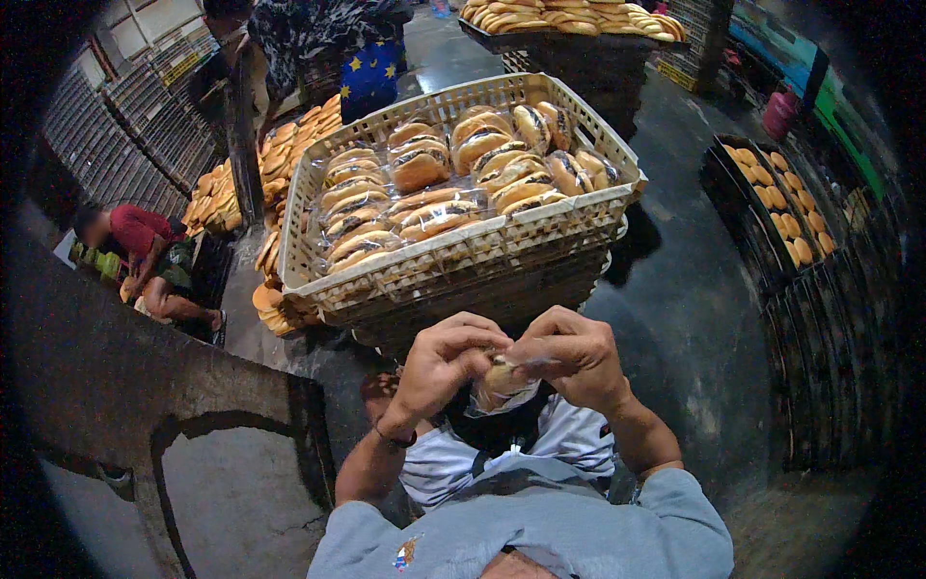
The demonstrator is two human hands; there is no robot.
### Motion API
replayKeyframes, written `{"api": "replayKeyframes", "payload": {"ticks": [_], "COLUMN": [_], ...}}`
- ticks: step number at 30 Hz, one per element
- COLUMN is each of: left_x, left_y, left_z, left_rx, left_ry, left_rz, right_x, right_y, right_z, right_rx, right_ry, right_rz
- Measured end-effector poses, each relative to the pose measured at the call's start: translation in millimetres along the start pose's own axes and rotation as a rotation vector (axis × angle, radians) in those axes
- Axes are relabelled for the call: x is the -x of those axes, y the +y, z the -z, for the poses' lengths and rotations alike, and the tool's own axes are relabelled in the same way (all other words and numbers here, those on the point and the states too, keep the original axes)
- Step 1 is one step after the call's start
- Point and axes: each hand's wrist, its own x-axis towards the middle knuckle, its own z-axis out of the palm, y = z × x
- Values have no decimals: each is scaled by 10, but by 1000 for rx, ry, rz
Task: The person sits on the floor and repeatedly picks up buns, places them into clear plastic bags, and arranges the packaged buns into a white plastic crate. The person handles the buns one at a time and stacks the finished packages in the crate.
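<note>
Close in front of my body, both hands pinch the top of a clear plastic bag with a bun [499, 386] inside. My left hand [442, 365] has its thumb and fingers closed on one side of the bag's mouth. On the other side, my right hand [579, 357] grips the plastic with bent fingers. The bag's lower end hangs down over my lap. Just beyond my hands stands a cream plastic crate [463, 236] with slotted walls. Rows of bagged filled buns [420, 164] lie in it, showing dark filling at their split sides.
Loose buns [217, 193] are heaped left of the crate. At far left a person in a red shirt [135, 232] bends low. Another person in patterned clothes [318, 39] stands behind the crate. Trays of buns [781, 207] sit at right, more buns [569, 17] at the back.
</note>
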Motion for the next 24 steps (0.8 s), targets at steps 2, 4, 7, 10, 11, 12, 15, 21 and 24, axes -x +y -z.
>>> {"api": "replayKeyframes", "payload": {"ticks": [2, 4, 7, 10, 11, 12, 15, 21, 24], "left_x": [52, 71, 72, 46, -19, -62, -73, -65, -66], "left_y": [30, -22, -21, 16, 80, 113, 17, 173, 208], "left_z": [-92, -94, -111, -175, -213, -231, -171, -265, -244], "left_rx": [-287, -309, -284, -282, -276, -271, -260, 55, -98], "left_ry": [111, 126, 184, 232, 243, 254, 175, 287, 326], "left_rz": [-146, -103, -83, -128, -156, -184, -140, 24, -116], "right_x": [3, 14, 35, 45, 45, 24, -43, -80, -161], "right_y": [35, -9, 61, 50, 26, -5, -82, -90, -195], "right_z": [-61, -107, -119, -115, -89, -80, -63, 30, 1], "right_rx": [-15, 74, -249, -93, -30, -14, 37, 129, 175], "right_ry": [87, 184, 286, 275, 269, 267, 235, 167, 185], "right_rz": [-126, -355, -351, -335, -337, -330, -291, -61, -12]}}
